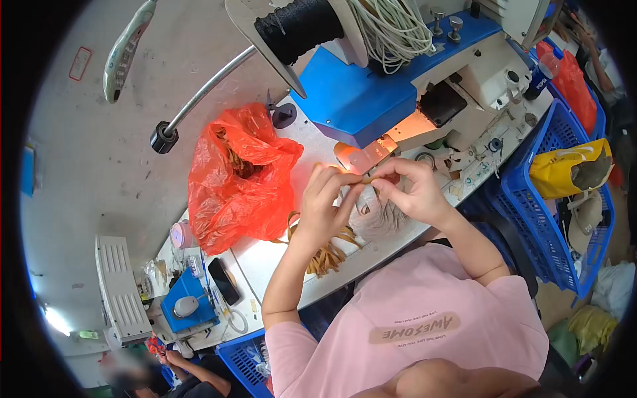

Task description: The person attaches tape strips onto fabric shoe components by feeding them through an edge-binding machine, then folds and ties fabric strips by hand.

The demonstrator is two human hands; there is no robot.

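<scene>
My left hand (pixel 323 202) and my right hand (pixel 417 192) meet in front of the blue sewing machine (pixel 365 99), near its lit needle area. The fingers of both are pinched on a small brownish-yellow strip (pixel 367 180) between them. Just below them on the white table lies a bundle of pale grey material (pixel 375 215). Brown strips (pixel 325 257) lie in a loose pile under my left forearm. To the left stands an open red plastic bag (pixel 215 189) with more brown strips inside.
A black thread spool (pixel 298 30) and a metal rod (pixel 209 89) hang above the table. At the left lie a phone (pixel 223 281) and a second blue machine (pixel 189 305), with another person's hands (pixel 176 359) beyond. Blue baskets (pixel 531 219) stand at the right.
</scene>
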